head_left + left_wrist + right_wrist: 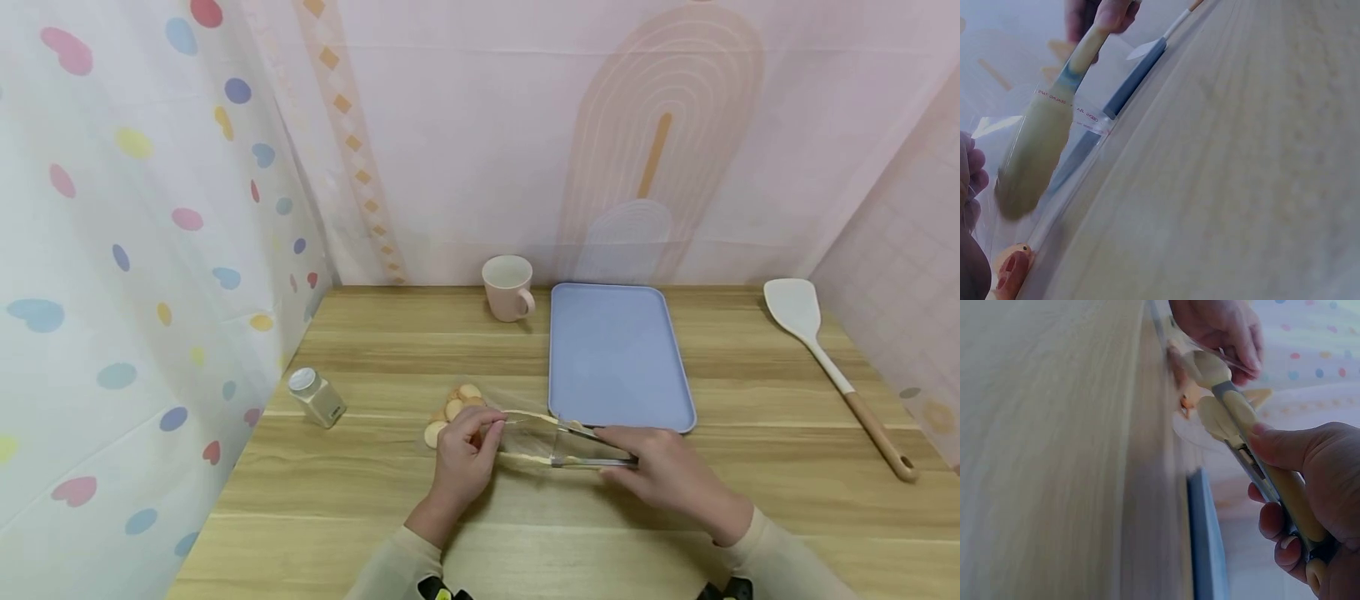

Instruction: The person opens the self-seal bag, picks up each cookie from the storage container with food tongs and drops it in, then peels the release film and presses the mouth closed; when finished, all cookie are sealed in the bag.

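Observation:
A clear plastic bag with several round biscuits lies at the front middle of the table. My left hand pinches the bag near its mouth, thumb against fingers. In my right hand is a pair of tongs with metal arms and cream-coloured ends, its two arms spread apart. The cream ends reach leftward through the bag's mouth, as the left wrist view shows. Nothing is seen between them. In the right wrist view the thumb and curled fingers wrap around the tongs' arms.
Behind the tongs lies a blue tray. A pink mug stands at the back, left of the tray. A jar with a white lid is at the left, and a white spatula with a wooden handle lies at the right.

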Demonstrator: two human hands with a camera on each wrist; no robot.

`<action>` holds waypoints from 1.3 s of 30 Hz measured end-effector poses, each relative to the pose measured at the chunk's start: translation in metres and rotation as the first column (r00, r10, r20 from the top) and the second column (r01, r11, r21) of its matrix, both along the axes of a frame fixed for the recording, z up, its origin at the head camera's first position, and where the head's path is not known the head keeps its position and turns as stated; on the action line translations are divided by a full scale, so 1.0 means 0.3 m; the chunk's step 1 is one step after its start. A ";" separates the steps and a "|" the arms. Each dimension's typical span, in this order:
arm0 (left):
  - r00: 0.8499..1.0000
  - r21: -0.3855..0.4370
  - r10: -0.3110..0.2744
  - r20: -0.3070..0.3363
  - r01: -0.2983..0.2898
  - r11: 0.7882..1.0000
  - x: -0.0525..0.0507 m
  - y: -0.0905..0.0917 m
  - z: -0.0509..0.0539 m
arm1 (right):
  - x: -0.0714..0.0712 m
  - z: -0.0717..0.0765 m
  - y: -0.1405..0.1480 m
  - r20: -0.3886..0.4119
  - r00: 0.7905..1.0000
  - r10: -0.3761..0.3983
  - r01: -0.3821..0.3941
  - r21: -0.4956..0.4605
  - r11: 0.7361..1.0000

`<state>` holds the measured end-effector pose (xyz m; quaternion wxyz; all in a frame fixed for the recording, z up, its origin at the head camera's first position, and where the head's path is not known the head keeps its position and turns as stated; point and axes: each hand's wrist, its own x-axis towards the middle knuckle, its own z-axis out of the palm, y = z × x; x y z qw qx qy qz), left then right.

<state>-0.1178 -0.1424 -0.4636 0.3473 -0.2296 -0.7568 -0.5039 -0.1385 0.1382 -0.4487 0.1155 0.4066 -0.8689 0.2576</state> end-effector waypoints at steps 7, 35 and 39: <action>1.000 -0.012 0.008 0.027 -0.007 1.000 -0.015 -0.001 -0.036 | 0.062 0.030 0.151 0.020 0.994 -0.112 0.112 -0.035 0.993; 0.998 -0.022 0.013 0.054 -0.011 1.000 -0.052 -0.022 -0.120 | 0.011 0.051 0.604 0.139 0.810 -0.570 0.567 0.063 0.821; 0.999 -0.021 0.017 0.041 -0.016 1.000 -0.037 -0.014 -0.088 | 0.001 0.021 0.662 0.204 0.771 -0.603 0.596 0.105 0.796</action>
